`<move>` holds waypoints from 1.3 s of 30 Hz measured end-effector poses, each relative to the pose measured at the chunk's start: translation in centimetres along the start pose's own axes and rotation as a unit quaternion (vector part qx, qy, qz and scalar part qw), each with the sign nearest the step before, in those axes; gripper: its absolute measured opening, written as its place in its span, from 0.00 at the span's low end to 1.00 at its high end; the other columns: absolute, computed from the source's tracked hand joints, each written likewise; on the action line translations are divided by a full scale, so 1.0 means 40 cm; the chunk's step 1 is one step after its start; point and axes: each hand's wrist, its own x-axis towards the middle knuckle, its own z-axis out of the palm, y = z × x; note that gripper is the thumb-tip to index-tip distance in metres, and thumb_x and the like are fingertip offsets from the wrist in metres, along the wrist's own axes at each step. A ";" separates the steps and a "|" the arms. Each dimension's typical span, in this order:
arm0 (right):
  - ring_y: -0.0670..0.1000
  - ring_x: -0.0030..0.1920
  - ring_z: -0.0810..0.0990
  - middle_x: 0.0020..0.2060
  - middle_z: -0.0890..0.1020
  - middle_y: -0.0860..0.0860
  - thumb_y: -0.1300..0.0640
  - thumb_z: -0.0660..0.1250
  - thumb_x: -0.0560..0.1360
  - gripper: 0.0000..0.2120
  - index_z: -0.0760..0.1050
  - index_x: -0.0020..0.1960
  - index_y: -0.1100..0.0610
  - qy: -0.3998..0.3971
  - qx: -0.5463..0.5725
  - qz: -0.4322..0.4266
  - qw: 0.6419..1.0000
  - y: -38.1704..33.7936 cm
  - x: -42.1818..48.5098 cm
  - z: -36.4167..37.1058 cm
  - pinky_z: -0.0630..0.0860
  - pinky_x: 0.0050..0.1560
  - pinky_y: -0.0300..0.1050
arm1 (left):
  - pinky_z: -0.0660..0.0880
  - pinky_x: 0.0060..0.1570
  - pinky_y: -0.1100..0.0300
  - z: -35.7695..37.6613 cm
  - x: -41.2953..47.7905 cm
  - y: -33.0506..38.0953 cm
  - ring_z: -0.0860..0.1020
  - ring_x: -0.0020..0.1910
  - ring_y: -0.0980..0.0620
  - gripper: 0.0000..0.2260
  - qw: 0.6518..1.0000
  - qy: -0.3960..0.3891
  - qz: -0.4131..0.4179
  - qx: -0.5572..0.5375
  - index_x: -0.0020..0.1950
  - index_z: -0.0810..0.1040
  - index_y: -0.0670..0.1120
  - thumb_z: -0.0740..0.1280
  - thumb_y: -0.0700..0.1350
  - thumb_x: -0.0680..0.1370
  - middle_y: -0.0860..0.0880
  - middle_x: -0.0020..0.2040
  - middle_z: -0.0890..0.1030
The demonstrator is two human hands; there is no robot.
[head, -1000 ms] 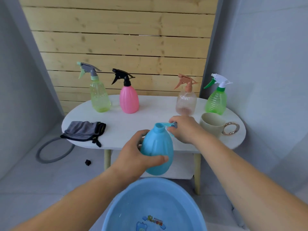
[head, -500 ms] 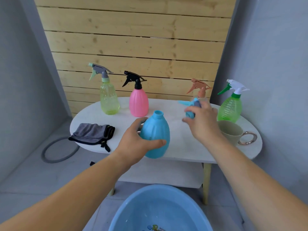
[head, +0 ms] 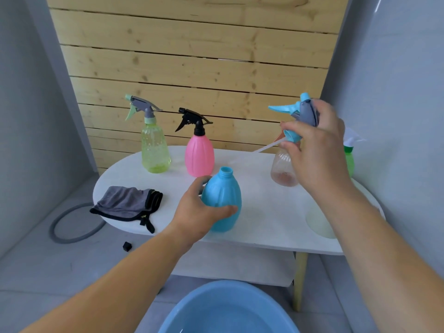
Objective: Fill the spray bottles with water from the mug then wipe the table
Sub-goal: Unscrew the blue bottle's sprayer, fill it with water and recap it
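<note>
Above white table (head: 264, 212), left hand (head: 199, 212) grips blue bottle (head: 222, 193); right hand (head: 317, 150) grips sprayer (head: 295, 111), now lifted higher.

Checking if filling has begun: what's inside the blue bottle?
The blue bottle is uncapped, neck open, yet opaque walls and the angle hide its contents. The right hand holds its spray head.

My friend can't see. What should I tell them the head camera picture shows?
A left hand grips an uncapped blue bottle on a white table, while the right hand holds a blue spray top up in the air.
</note>
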 end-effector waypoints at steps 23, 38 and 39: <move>0.49 0.71 0.69 0.72 0.69 0.50 0.73 0.62 0.71 0.24 0.78 0.64 0.57 -0.167 0.221 -0.072 0.958 -0.104 -0.085 0.120 0.65 0.70 0.36 | 0.82 0.52 0.57 0.038 0.013 -0.009 0.82 0.54 0.53 0.32 0.999 -0.030 0.026 0.004 0.68 0.75 0.58 0.83 0.44 0.68 0.53 0.56 0.81; 0.45 0.55 0.83 0.56 0.83 0.52 0.74 0.64 0.75 0.27 0.73 0.61 0.44 -0.261 0.422 0.104 0.862 -0.101 -0.078 0.105 0.76 0.62 0.43 | 0.82 0.56 0.54 0.034 0.019 -0.027 0.80 0.57 0.55 0.35 0.999 -0.035 0.033 0.021 0.70 0.73 0.61 0.83 0.51 0.67 0.56 0.60 0.80; 0.45 0.54 0.83 0.55 0.83 0.50 0.72 0.65 0.75 0.26 0.73 0.58 0.41 -0.258 0.409 0.100 0.870 -0.099 -0.078 0.106 0.77 0.62 0.43 | 0.82 0.56 0.53 0.034 0.020 -0.028 0.80 0.57 0.54 0.35 0.999 -0.035 0.032 0.022 0.70 0.73 0.61 0.83 0.52 0.66 0.56 0.60 0.80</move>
